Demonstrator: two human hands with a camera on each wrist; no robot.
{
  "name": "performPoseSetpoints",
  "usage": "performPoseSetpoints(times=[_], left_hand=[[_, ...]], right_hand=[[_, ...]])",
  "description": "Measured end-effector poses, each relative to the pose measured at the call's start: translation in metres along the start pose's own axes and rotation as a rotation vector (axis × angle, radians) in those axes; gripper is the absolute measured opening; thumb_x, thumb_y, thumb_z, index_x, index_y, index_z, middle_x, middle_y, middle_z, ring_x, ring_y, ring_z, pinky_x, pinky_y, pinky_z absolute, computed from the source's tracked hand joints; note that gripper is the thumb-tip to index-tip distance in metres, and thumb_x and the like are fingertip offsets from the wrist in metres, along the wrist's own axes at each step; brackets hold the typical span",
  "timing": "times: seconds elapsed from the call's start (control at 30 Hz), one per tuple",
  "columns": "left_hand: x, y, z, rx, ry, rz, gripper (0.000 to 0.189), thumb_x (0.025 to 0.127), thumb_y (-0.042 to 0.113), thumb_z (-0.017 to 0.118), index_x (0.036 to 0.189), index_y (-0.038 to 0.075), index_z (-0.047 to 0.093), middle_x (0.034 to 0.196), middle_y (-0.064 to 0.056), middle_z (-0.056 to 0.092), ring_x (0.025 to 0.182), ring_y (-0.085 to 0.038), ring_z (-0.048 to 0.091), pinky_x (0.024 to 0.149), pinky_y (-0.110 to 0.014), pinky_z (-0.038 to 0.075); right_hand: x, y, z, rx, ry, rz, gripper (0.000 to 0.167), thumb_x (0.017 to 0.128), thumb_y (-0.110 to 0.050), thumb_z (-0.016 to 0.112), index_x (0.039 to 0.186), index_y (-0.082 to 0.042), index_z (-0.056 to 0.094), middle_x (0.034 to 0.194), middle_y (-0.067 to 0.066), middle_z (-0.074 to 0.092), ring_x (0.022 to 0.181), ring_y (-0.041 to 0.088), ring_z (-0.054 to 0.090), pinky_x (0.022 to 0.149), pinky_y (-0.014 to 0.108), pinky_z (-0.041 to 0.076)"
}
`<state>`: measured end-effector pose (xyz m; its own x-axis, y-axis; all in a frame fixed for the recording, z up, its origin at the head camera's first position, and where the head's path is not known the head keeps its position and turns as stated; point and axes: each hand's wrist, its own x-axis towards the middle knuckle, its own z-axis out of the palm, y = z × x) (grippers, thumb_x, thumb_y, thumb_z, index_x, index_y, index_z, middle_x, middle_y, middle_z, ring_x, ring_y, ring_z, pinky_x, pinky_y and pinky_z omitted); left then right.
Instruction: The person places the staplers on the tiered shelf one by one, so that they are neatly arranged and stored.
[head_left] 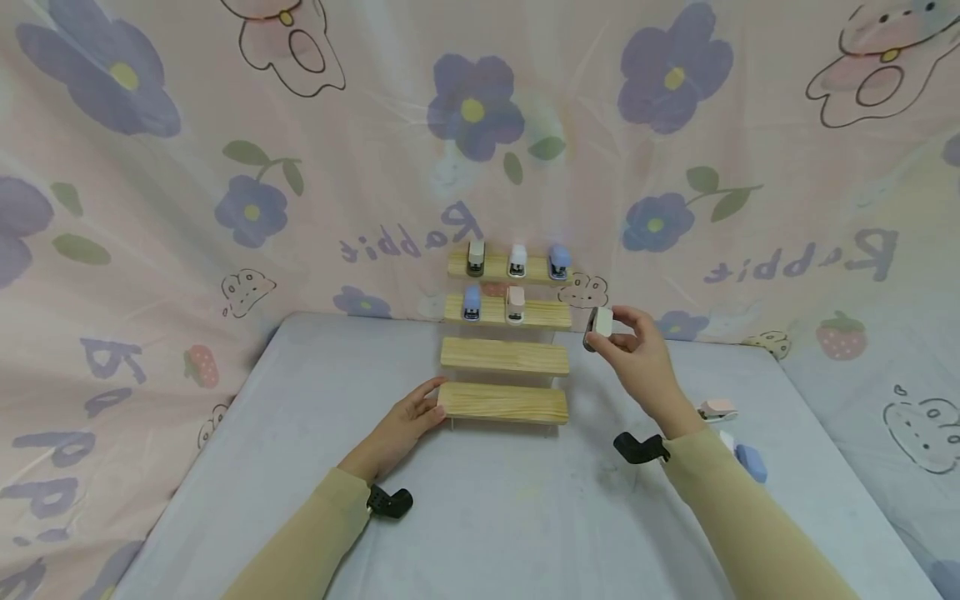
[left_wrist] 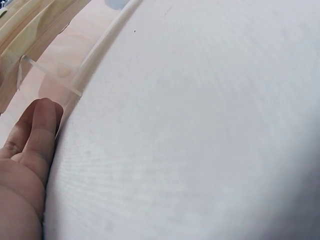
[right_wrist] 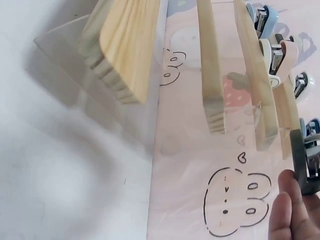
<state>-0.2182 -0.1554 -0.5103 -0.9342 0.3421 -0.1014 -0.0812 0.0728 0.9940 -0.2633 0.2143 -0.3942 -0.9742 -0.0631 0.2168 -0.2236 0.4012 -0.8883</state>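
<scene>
My right hand (head_left: pixel 641 358) pinches a small stapler (head_left: pixel 600 323) with a whitish top and a dark grey-green base, held up just right of the tiered wooden rack. In the right wrist view the fingertips (right_wrist: pixel 286 182) are on the stapler's dark base (right_wrist: pixel 300 162). The left hand (head_left: pixel 405 425) touches the left end of the lowest shelf (head_left: pixel 502 403), its fingers extended. On the top shelf (head_left: pixel 497 267) stand a dark-based stapler (head_left: pixel 476 258), a white stapler (head_left: pixel 517 260) and a blue stapler (head_left: pixel 558 262). The second shelf (head_left: pixel 551 314) bears a blue stapler (head_left: pixel 472 302) and a pink stapler (head_left: pixel 515 304).
The third shelf (head_left: pixel 504 357) sits between the second and lowest ones, on clear supports (right_wrist: pixel 65 45). Beyond my right wrist, a pink stapler (head_left: pixel 717 408) and a blue stapler (head_left: pixel 751 463) lie on the white table (head_left: pixel 510 533), a white one partly hidden by the sleeve. Printed cloth (head_left: pixel 360 167) hangs behind.
</scene>
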Motion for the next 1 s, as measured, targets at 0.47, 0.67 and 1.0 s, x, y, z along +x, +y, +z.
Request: performPoseSetpoints(times=[0.47, 0.67, 1.0], left_hand=[[-0.001, 0.000, 0.000, 0.006, 0.000, 0.003, 0.064, 0.096, 0.035, 0.060, 0.152, 0.030, 0.030, 0.134, -0.007, 0.055, 0.123, -0.019, 0.052, 0.107, -0.044, 0.032], [0.000, -0.001, 0.000, -0.004, 0.002, -0.004, 0.064, 0.096, 0.033, 0.060, 0.152, 0.029, 0.029, 0.135, -0.007, 0.055, 0.123, -0.019, 0.052, 0.107, -0.043, 0.033], [0.001, -0.002, -0.001, -0.009, -0.008, -0.005, 0.065, 0.096, 0.034, 0.061, 0.152, 0.030, 0.029, 0.137, -0.007, 0.053, 0.124, -0.020, 0.051, 0.108, -0.043, 0.031]], right_hand=[[0.021, -0.017, 0.021, 0.026, -0.051, -0.060, 0.068, 0.084, -0.043, 0.074, 0.137, -0.014, 0.041, 0.128, 0.005, 0.048, 0.106, 0.020, 0.055, 0.082, 0.032, 0.049], [0.028, -0.015, 0.027, 0.014, -0.056, -0.107, 0.065, 0.086, -0.039, 0.074, 0.135, -0.010, 0.042, 0.127, 0.008, 0.050, 0.111, 0.022, 0.052, 0.089, 0.038, 0.041], [0.023, -0.038, 0.031, -0.031, -0.077, -0.135, 0.050, 0.093, -0.019, 0.068, 0.132, 0.001, 0.045, 0.127, 0.018, 0.051, 0.115, 0.032, 0.049, 0.090, 0.041, 0.036]])
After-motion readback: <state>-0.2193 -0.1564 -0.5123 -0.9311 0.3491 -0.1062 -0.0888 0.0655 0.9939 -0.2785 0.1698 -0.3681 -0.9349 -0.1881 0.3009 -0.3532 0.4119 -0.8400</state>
